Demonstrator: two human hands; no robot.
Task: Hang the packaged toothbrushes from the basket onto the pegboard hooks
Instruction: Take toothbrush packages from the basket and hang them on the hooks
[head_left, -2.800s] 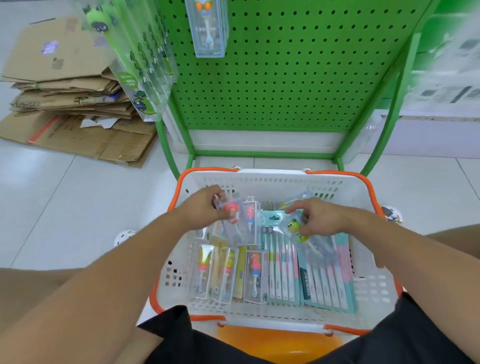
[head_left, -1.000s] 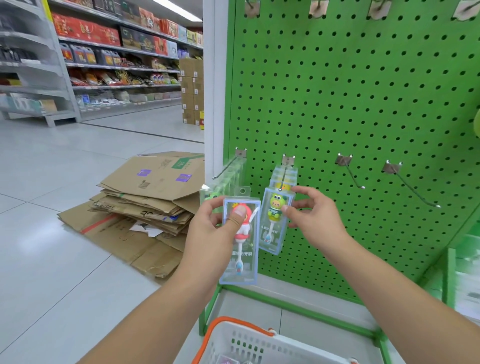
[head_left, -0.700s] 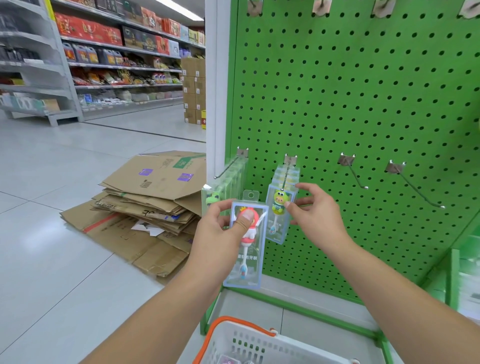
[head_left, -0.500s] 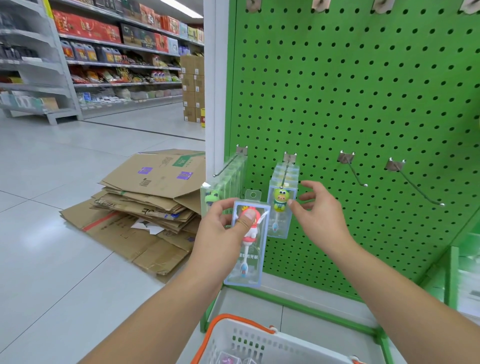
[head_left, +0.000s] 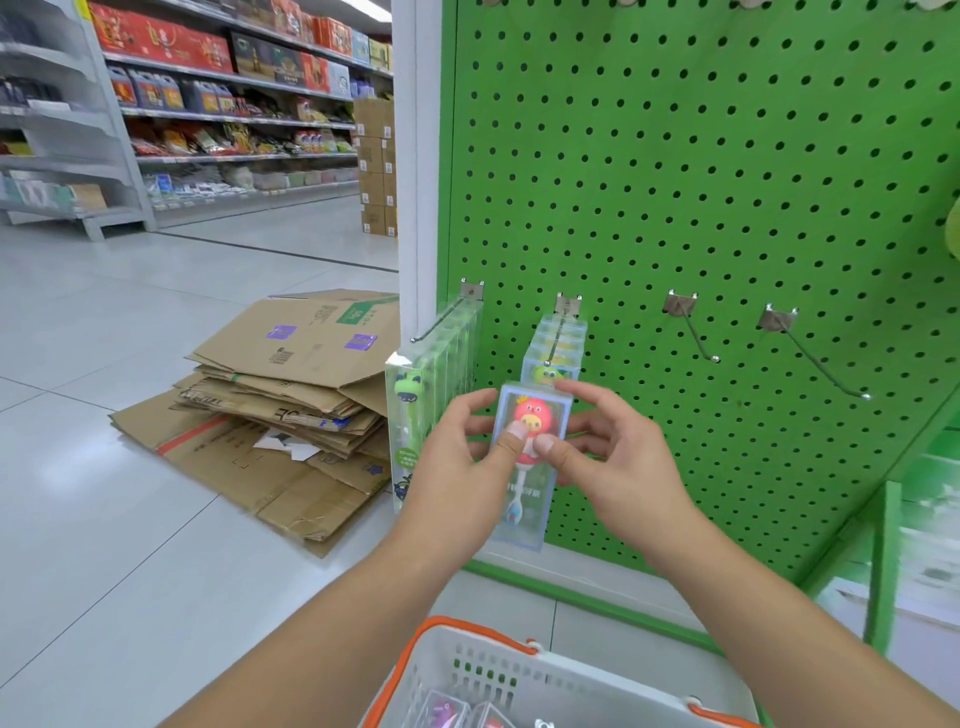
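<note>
Bare forearms; hands ungloved

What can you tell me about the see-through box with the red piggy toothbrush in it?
The clear plastic box with the red pig-headed toothbrush is tall, narrow and bluish at its edges. Inside, a round red pig head sits on top, with a thin white handle running down to a small coloured end. It stands upright in the air before the green pegboard, just below a hook of green frog boxes. The left hand and right hand both pinch it, thumbs on its front.
</note>
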